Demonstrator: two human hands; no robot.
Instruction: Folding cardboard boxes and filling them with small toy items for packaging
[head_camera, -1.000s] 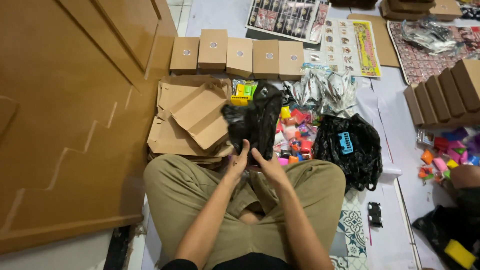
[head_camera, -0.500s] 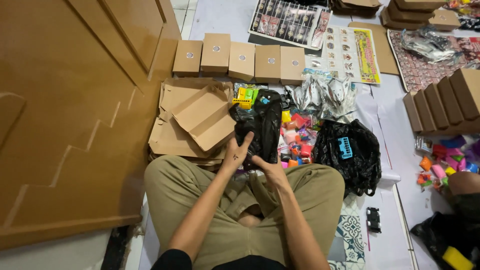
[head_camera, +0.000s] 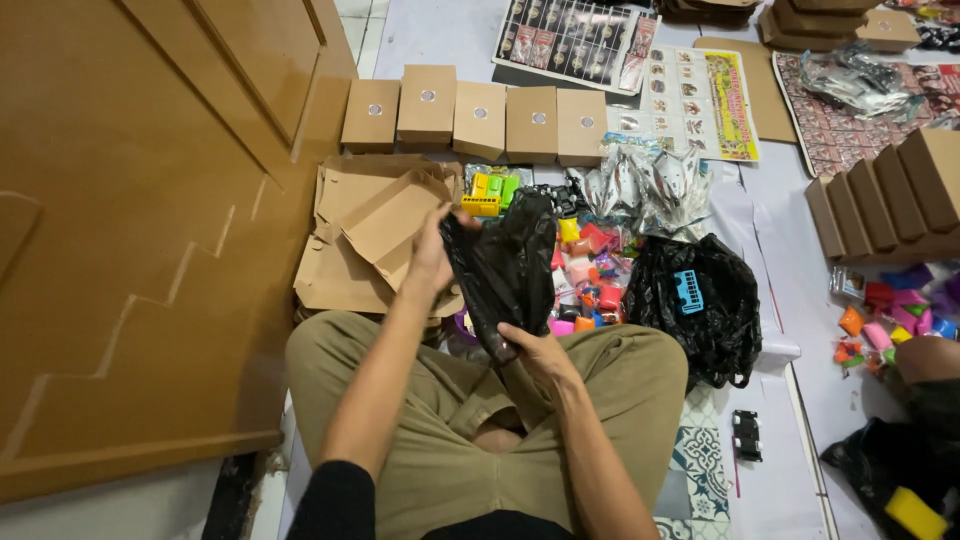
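Note:
I sit cross-legged on the floor and hold a black plastic bag (head_camera: 510, 270) up in front of me. My left hand (head_camera: 432, 250) grips its upper left edge. My right hand (head_camera: 535, 350) holds the bag's lower end just above my knees. Behind the bag lies a heap of small colourful toys (head_camera: 590, 270) in clear wrappers. A second black plastic bag (head_camera: 690, 310) with a blue toy (head_camera: 688, 291) on top sits to the right of my right knee.
Flat unfolded cardboard boxes (head_camera: 370, 225) lie left of the bag, with a row of folded brown boxes (head_camera: 480, 115) beyond. A wooden door (head_camera: 140, 220) stands on the left. More boxes (head_camera: 890, 200), printed sheets (head_camera: 700, 95) and another person's knee (head_camera: 925, 360) are on the right.
Both hands have raised the black bag; my left hand moved up to its top edge while my right hand stayed low near my knees.

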